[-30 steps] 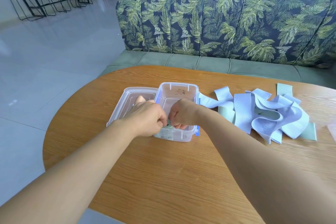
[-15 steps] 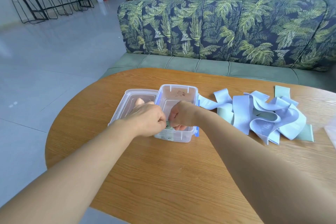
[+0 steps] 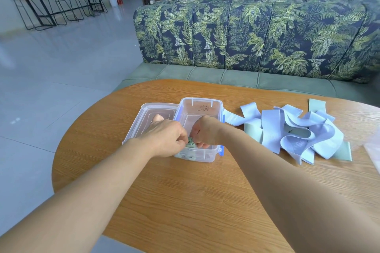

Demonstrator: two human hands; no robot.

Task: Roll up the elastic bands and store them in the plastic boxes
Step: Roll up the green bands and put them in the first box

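A: Left side?
B: Lid (image 3: pixel 151 109) lies beside the clear box (image 3: pixel 202 107). The left hand (image 3: pixel 164 139) partly covers the lid and pinches the rolled band (image 3: pixel 190 142).
A: Rightward?
B: The right hand (image 3: pixel 205 131) pinches the same roll, inside the box's near end. Loose bands (image 3: pixel 271 131) are heaped on the table (image 3: pixel 185 201).

Both hands, left (image 3: pixel 166 138) and right (image 3: pixel 205 132), around a rolled green band (image 3: pixel 190 142) inside the clear box (image 3: pixel 200 107).

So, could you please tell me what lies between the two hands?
In the head view, a rolled green band, pinched by left hand and right hand in the clear box.
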